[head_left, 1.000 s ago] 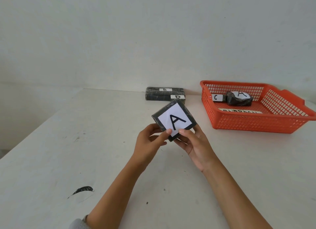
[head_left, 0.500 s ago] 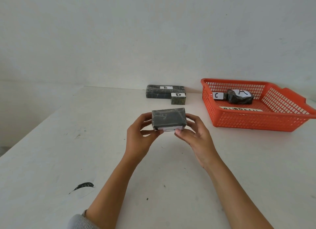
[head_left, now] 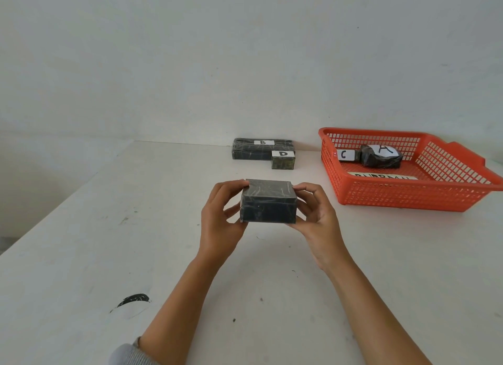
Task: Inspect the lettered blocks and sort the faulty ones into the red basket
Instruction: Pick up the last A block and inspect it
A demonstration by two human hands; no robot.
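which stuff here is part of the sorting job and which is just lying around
Part of the job:
dark block, held by left hand and right hand
block B and block D by the wall
red basket, holding block C and block A

Just there:
black smear on the table

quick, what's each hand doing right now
left hand: grips the dark block by its left side.
right hand: grips the same block by its right side.
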